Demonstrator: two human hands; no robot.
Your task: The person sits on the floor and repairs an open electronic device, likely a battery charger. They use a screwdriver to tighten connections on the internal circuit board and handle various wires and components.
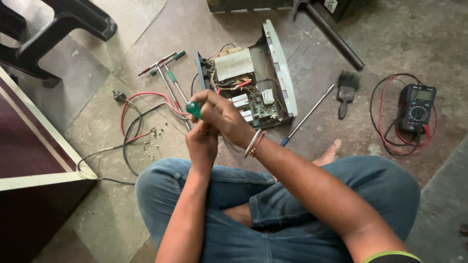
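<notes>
My right hand is closed around a screwdriver with a green handle, held over my lap in front of an opened electrical unit. Just below it, my left hand has its fingers closed near the tool's lower end; what it pinches is hidden by the right hand. The unit lies on the stone floor with its cover off, showing a transformer, wires and a circuit board. I sit cross-legged in blue jeans.
Two T-handle screwdrivers and red and black cables lie left of the unit, with several loose screws. A long screwdriver, a brush and a multimeter lie right. A dark chair stands far left.
</notes>
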